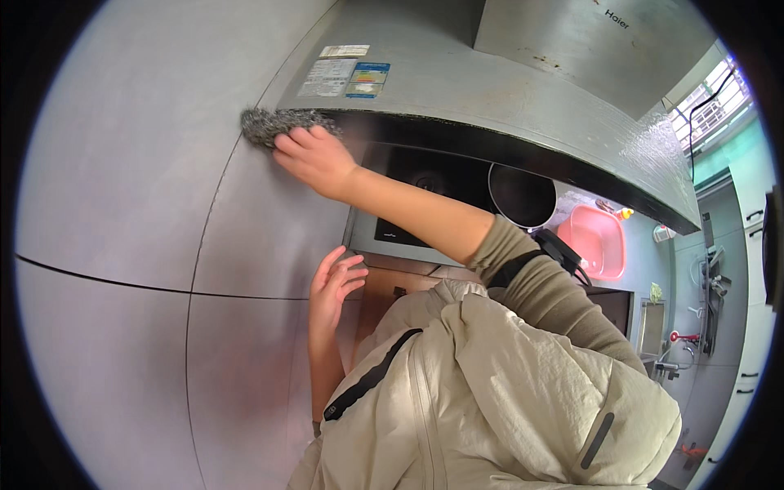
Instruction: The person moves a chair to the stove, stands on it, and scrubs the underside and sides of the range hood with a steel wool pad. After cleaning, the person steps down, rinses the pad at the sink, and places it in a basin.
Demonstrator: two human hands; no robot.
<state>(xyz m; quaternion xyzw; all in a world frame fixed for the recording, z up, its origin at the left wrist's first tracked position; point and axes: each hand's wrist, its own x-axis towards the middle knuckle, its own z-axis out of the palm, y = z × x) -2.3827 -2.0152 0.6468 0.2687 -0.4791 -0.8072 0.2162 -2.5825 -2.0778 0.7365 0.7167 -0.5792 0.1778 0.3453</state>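
My right hand (315,159) grips a grey, fuzzy scouring pad (263,127), seemingly of steel wool. It presses the pad to the black front edge (429,124) of a Haier range hood (441,79), at the hood's left end where it meets the tiled wall (141,153). Part of the pad is hidden behind the fingers. Lower down, my left hand (335,282) is raised with fingers apart and holds nothing. It hovers by the front left corner of a black glass cooktop (404,202), which my right forearm partly covers.
A dark pan (522,195) sits on the cooktop's right side. Beyond it on the counter are a pink plastic basin (572,229), a yellow-capped bottle (623,214) and a white bottle (663,233). Farther right are a sink (651,327) and faucet (669,366). Labels (331,78) bearing writing stick to the hood.
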